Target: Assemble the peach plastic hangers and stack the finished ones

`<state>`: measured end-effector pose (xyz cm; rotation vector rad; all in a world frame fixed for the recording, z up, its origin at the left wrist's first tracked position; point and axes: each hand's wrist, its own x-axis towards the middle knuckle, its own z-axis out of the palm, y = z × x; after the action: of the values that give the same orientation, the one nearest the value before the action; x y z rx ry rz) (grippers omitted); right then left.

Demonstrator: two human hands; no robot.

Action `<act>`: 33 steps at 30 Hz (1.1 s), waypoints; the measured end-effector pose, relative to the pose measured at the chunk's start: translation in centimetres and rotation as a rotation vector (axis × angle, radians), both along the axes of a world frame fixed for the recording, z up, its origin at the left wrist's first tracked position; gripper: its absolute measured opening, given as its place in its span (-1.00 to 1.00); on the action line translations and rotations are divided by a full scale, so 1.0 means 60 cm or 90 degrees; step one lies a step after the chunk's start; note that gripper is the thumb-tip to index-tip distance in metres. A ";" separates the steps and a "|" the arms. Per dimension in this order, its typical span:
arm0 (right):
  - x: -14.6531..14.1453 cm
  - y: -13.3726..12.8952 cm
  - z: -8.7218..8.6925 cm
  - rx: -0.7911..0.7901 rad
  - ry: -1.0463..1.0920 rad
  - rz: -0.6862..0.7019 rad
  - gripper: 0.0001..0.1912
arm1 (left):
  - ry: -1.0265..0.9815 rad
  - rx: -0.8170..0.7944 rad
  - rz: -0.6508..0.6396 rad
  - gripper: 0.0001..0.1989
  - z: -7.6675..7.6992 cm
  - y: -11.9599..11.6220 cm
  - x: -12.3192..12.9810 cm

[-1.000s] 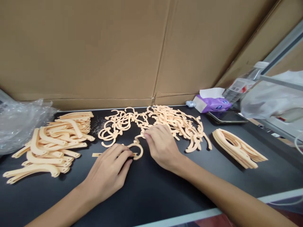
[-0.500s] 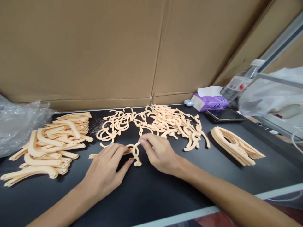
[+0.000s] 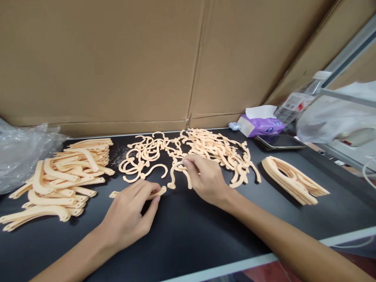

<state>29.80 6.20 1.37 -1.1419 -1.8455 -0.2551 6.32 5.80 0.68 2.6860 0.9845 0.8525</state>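
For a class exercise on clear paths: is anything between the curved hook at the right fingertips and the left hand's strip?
Nothing visible: bare tabletop separates the curved hook at the right hand from the strip in the left hand.

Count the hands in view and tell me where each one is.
2. The left hand holds a pale strip, right of the curved bars; the right hand pinches a pale hook in front of the heaped hooks.

Soft, diffuse light leaves small glints on the clear plastic wrap (image 3: 28,158) at nine o'clock, while the bag (image 3: 331,121) toward three o'clock looks blurry.
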 end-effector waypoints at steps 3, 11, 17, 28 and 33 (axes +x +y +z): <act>-0.014 -0.011 -0.003 -0.024 -0.013 0.039 -0.78 | 0.005 -0.030 -0.010 -0.86 -0.004 0.000 0.000; -0.015 -0.016 0.001 0.028 0.013 0.044 -0.82 | -0.013 -0.022 -0.053 -0.83 0.001 0.003 0.003; -0.016 -0.016 0.000 0.043 0.011 0.030 -0.84 | -0.018 0.006 -0.073 -0.82 0.003 0.001 0.005; -0.021 -0.016 -0.003 0.042 -0.019 0.044 -0.83 | 0.022 0.042 -0.101 -0.72 0.002 -0.003 0.003; -0.020 -0.013 -0.007 0.042 -0.029 0.057 -0.83 | 0.029 0.047 -0.107 -0.69 0.001 -0.003 0.004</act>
<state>28.57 5.42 0.97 -1.0136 -1.9095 -0.2911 6.54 5.60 0.77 2.8128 0.7370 0.8113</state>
